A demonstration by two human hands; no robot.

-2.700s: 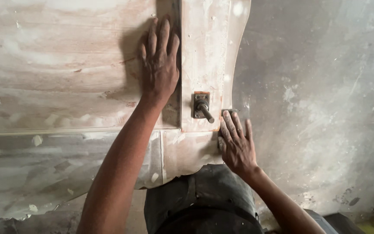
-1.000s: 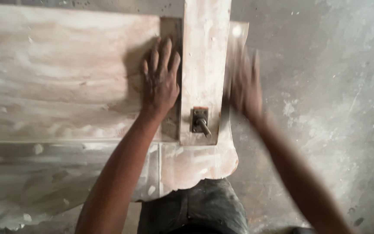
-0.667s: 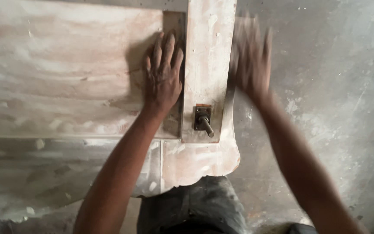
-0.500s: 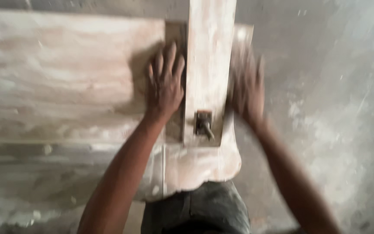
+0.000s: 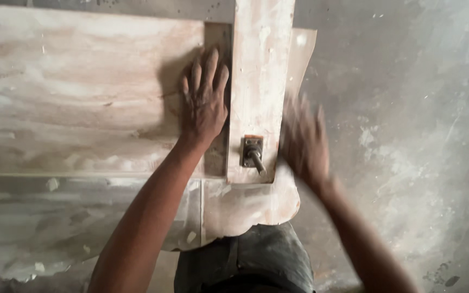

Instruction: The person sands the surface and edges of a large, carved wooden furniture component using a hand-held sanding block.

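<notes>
Workpiece: dusty pale wooden panel (image 5: 82, 97) filling the upper left and centre of the frame, with an upright rail (image 5: 259, 81) at centre top and a curved lower edge (image 5: 256, 206) at centre bottom. A dark metal bolt (image 5: 253, 154) sticks out near the rail's lower end.

Left hand (image 5: 206, 103): fingers spread, palm flat on the panel just beside the rail, holding nothing. Right hand (image 5: 305, 141): right of the rail at the panel's edge, motion-blurred; fingers look loosely spread, but I cannot tell if it grips anything.

Handling, as a guess: rigid, fairly heavy, chalky surface so palms may slip; best taken by the edges or the rail, not the bolt.

Hidden: panel cut off at left and top; its support unseen; dark trousers (image 5: 245, 260) cover what's below.
</notes>
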